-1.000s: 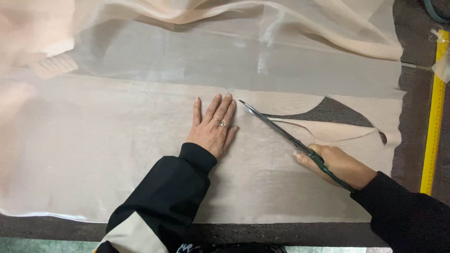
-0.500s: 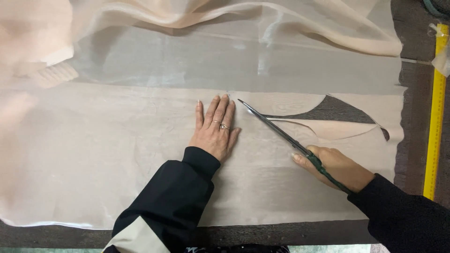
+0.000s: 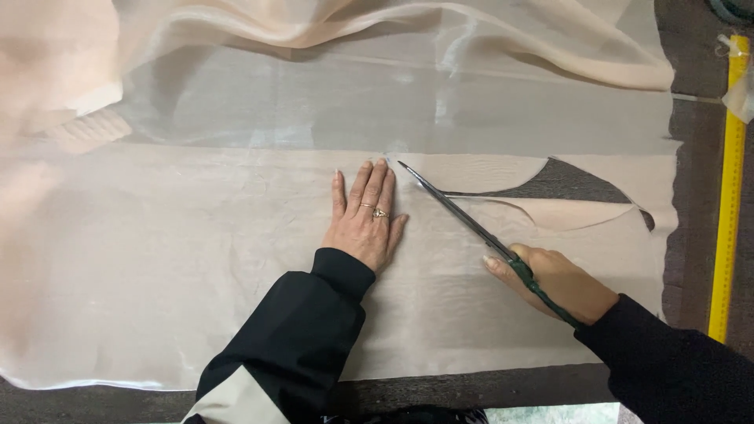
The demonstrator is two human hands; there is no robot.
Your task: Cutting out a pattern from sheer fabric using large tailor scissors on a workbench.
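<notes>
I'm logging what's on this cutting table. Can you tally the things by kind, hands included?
Hands: 2, left hand flat on the fabric, right hand gripping the scissors
Scissors: 1
Sheer peach fabric: 1 spread
Yellow ruler: 1
Total: 5

One pair of long scissors sits gripped in the right hand, and one sheet of sheer peach fabric lies under its blades. Two hands show, the left hand just beside the blades wearing two rings. One yellow ruler lies well beyond the grip to its right.
</notes>
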